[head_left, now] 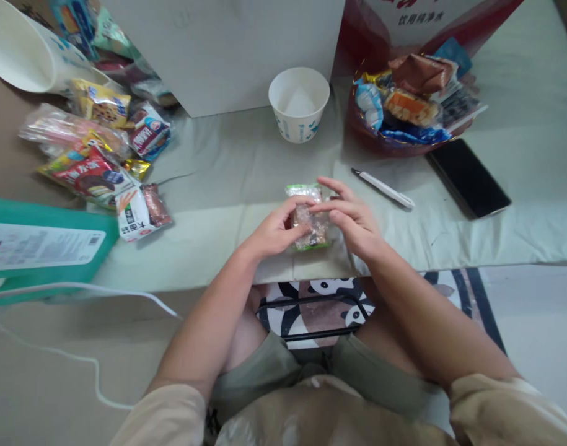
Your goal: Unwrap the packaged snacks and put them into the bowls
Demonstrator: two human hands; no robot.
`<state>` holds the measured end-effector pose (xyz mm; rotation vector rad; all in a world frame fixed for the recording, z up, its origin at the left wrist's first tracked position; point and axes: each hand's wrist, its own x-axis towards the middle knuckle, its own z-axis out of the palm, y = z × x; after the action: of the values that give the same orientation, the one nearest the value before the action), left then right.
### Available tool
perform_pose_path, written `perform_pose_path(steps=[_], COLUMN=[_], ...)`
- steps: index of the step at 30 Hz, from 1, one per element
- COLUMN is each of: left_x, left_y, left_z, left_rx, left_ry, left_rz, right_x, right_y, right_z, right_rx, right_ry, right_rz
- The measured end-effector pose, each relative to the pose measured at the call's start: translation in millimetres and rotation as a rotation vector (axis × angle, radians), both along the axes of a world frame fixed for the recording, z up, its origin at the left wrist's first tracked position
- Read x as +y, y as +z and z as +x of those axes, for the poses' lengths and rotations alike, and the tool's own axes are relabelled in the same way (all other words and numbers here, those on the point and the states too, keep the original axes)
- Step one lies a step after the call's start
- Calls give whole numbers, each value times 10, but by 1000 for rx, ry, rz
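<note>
A small snack packet (310, 220) in clear wrapping with green edges is near the table's front edge. My left hand (281, 226) pinches its left side, thumb below and fingers above. From the right, my right hand (355, 223) reaches over with its fingers stretched out and apart. One of those fingertips touches or hovers just over the packet; I cannot tell which. Beyond the hands stands a white paper cup (298, 111). To the right of my right hand lies a white pen (383, 188).
A dark red bowl (380, 139) of wrapped snacks stands at the right, beside a black phone (469, 178). White (246, 56) and red (367, 37) boxes line the back. Several snack packets (97, 176), a tipped paper tub (36, 52) and a green box (97, 248) occupy the left.
</note>
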<state>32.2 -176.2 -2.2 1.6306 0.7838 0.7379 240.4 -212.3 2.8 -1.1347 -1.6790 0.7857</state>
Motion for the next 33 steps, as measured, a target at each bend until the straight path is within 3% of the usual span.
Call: perform_pose_path(steps=[3, 6, 8, 11, 15, 18, 21, 23, 25, 29, 33], left_x=[31, 76, 114, 165, 197, 200, 196, 188, 177, 166, 148], left_y=[-3, -37, -65, -115, -198, -252, -283, -287, -276, -216, -140], left_z=[3, -15, -37, -75, -93, -72, -22, 23, 66, 108, 104], left_rx=[73, 68, 57, 48, -45, -69, -16, -3, -20, -67, -39], left_ry=[239, 514, 640, 719, 748, 816, 844, 810, 743, 601, 598], left_rz=[51, 171, 247, 273, 249, 232, 181, 166, 161, 154, 146], right_x=[46, 87, 109, 151, 182, 96, -49, -100, -89, 15, 53], right_y=[0, -119, -247, -392, -326, -159, -57, -51, -75, -110, -60], right_z=[223, 495, 637, 755, 727, 472, 18, -276, -465, -479, -338], right_rx=[-214, -506, -647, -732, -652, -325, 138, 312, 444, 555, 427], right_ry=[-296, -536, -621, -676, -649, -569, -269, -27, 68, 20, -26], right_rz=[85, 76, 2, -88, -95, -90, -171, -277, -341, -378, -344])
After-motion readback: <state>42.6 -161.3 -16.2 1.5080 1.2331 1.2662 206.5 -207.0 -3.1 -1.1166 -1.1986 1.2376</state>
